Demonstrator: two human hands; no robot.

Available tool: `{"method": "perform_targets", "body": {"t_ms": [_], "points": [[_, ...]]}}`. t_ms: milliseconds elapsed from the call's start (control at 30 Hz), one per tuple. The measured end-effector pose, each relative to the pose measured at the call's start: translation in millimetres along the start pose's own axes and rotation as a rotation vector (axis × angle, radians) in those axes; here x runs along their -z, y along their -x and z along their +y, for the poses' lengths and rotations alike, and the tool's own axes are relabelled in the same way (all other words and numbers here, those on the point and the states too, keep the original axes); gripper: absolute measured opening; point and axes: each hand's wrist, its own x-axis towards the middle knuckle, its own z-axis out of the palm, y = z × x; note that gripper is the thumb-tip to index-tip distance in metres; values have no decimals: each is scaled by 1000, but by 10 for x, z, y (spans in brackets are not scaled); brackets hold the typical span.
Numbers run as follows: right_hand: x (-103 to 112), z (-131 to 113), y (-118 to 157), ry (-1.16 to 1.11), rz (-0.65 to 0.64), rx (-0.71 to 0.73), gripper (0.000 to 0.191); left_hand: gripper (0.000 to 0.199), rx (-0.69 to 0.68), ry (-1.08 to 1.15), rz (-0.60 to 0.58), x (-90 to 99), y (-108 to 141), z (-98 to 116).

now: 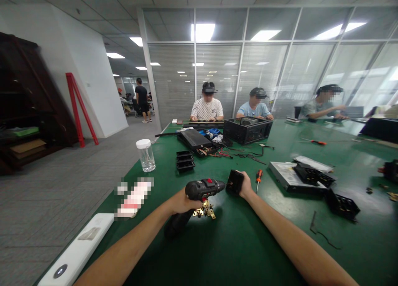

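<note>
My left hand (pixel 180 203) is wrapped round the grip of a black cordless drill (pixel 202 189), whose chuck points right. In my right hand (pixel 245 185) is a small black plastic box (pixel 234 182), held up facing the drill. The drill's tip is at the box's near side; whether it touches I cannot tell. Below the drill lies a small heap of brass-coloured metal pieces (pixel 205 210) on the green table (pixel 217 253). A screwdriver with an orange and black handle (pixel 259 176) lies just right of my right hand.
Black trays (pixel 185 161) and a lidded clear jar (pixel 146 155) stand at the left. A black metal case (pixel 248 129) and loose cables (pixel 248 153) lie farther back. At right are a flat metal-topped unit (pixel 286 176) and black plastic parts (pixel 342 204). Several people sit across the table.
</note>
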Motion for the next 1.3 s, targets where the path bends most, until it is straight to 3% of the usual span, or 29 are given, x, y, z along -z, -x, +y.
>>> {"method": "perform_targets", "body": {"t_ms": [667,1300], "points": [[56,7,-51,13,-62,-28,18,31,-22,-22,-12,2,-9,8],[18,-8,-16,0,-20,-31,16,36,6,-7,2,4,0,9]]}}
